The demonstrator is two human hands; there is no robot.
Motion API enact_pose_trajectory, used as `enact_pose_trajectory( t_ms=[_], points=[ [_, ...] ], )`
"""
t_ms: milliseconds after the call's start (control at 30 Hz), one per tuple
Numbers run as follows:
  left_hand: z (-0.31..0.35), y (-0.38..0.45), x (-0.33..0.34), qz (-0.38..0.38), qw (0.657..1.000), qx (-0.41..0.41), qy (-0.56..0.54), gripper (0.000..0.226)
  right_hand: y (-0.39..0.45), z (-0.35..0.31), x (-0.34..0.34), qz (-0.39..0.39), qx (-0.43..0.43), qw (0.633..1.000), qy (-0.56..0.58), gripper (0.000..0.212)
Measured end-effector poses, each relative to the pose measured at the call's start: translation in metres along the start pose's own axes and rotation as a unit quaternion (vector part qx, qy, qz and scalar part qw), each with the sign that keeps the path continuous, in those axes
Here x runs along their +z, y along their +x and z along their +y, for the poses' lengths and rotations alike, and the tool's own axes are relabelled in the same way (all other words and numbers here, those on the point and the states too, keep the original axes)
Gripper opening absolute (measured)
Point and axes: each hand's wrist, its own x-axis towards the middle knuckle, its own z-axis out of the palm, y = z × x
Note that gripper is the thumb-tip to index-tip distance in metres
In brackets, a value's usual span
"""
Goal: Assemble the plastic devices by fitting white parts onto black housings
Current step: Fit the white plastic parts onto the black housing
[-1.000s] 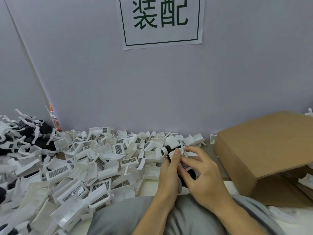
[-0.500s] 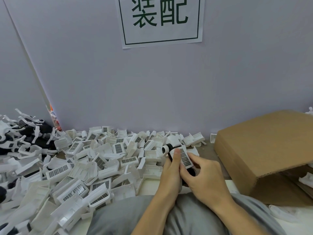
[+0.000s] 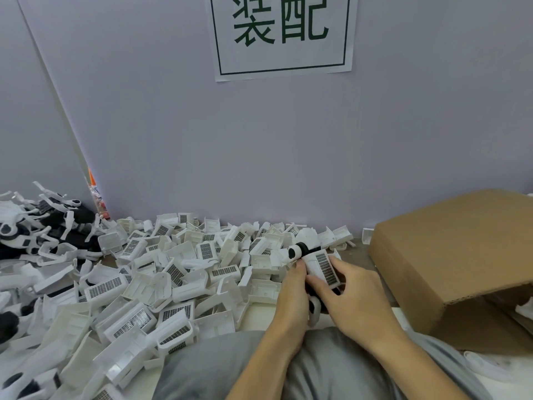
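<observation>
Both hands hold one black-and-white plastic device (image 3: 313, 262) just above the table's near edge. A white part with a dark grid panel (image 3: 325, 269) lies on top of its black housing. My left hand (image 3: 291, 295) grips the device from the left, thumb up along its side. My right hand (image 3: 357, 295) wraps it from the right, thumb and fingers curled on the white part. A big heap of loose white parts (image 3: 161, 272) covers the table to the left.
A pile of black-and-white devices (image 3: 37, 232) sits at the far left by the wall. An open brown cardboard box (image 3: 458, 255) stands at the right. A paper sign (image 3: 281, 36) hangs on the grey wall. Grey clothing (image 3: 230, 368) fills the bottom.
The white part with the grid panel has settled along the black housing, and my right fingers have closed in over it. Both hands stay in the same spot.
</observation>
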Motion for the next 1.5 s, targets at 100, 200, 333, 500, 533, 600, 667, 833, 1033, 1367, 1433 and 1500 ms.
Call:
enact_pose_trajectory(
  t_ms=[100, 200, 333, 500, 533, 600, 667, 833, 1033, 1367, 1433, 1500],
  points=[
    [-0.001, 0.005, -0.002, 0.01, 0.999, -0.015, -0.045, 0.031, 0.003, 0.001, -0.003, 0.007, 0.027, 1.0, 0.014, 0.012],
    [-0.001, 0.005, -0.002, 0.019, 0.997, -0.033, -0.066, 0.027, 0.001, 0.002, -0.005, -0.02, 0.06, 0.997, 0.053, 0.011],
    [-0.004, 0.008, -0.002, 0.029, 0.998, -0.03, -0.037, 0.024, 0.005, 0.004, -0.01, -0.049, 0.083, 0.993, 0.062, 0.012],
    [-0.01, 0.01, 0.002, 0.018, 1.0, -0.006, 0.02, 0.024, 0.012, 0.002, -0.026, -0.103, 0.101, 0.989, 0.038, 0.012],
    [-0.01, 0.01, 0.002, 0.016, 1.0, -0.016, 0.019, 0.026, 0.011, 0.001, -0.024, -0.092, 0.094, 0.991, 0.013, 0.014],
    [-0.009, 0.01, 0.0, 0.011, 0.999, -0.036, -0.006, 0.028, 0.01, -0.002, -0.016, -0.079, 0.082, 0.993, -0.02, 0.019],
    [-0.005, 0.009, -0.002, 0.009, 0.998, -0.038, -0.053, 0.03, 0.01, -0.001, -0.01, -0.058, 0.076, 0.995, 0.02, 0.014],
    [0.007, 0.01, -0.009, 0.027, 0.971, -0.075, -0.227, 0.047, 0.006, 0.025, -0.027, 0.038, 0.155, 0.971, 0.18, 0.013],
    [0.001, 0.007, -0.005, -0.005, 0.987, -0.022, -0.162, 0.028, 0.008, 0.002, -0.017, 0.025, 0.101, 0.982, 0.155, 0.008],
    [-0.005, 0.007, 0.0, -0.027, 0.999, -0.004, -0.042, 0.037, 0.003, -0.005, -0.007, 0.06, 0.031, 0.998, 0.02, 0.018],
    [-0.006, 0.008, -0.001, -0.028, 0.999, 0.0, -0.04, 0.039, 0.003, -0.004, -0.005, 0.066, 0.021, 0.998, 0.0, 0.011],
    [-0.008, 0.009, -0.001, -0.031, 0.999, 0.008, -0.044, 0.041, 0.003, -0.002, -0.004, 0.06, 0.009, 0.998, -0.016, 0.013]
  ],
)
